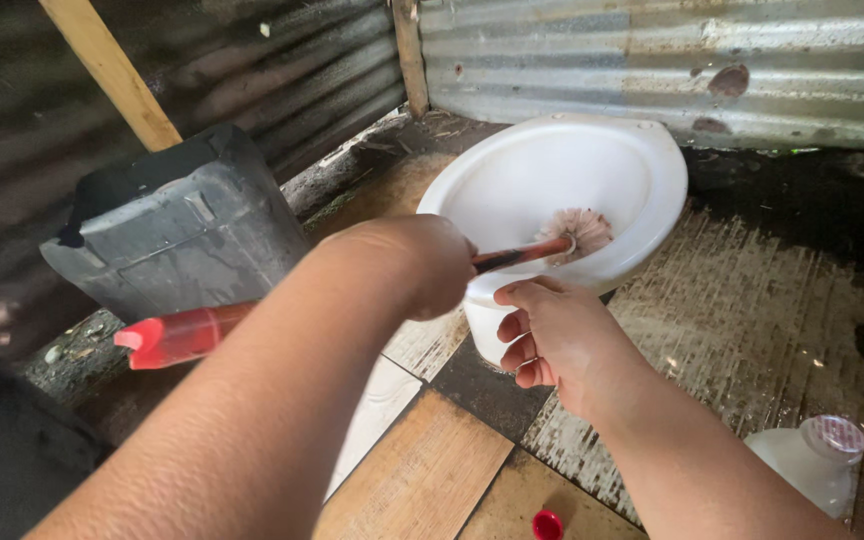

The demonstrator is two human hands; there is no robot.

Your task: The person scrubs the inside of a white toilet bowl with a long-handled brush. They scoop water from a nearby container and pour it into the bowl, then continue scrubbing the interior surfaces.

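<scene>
Your left hand (422, 262) is clenched around the red handle of one toilet brush (542, 245), whose pale, worn bristle head sits inside the single white toilet bowl (642, 150). The handle's far end pokes out behind your forearm, toward the left. Your right hand (552, 335) grasps nothing: its fingers are loosely curled, with the thumb up against the bowl's near rim, though whether it actually touches the rim is hard to tell from this angle.

One dark grey plastic container (177, 230) leans against the corrugated metal wall (652, 60) to the left of the bowl. On the floor at lower right lies one white bottle (812, 465) with a clear cap, and one small red cap (547, 524) sits at the bottom edge between your arms.
</scene>
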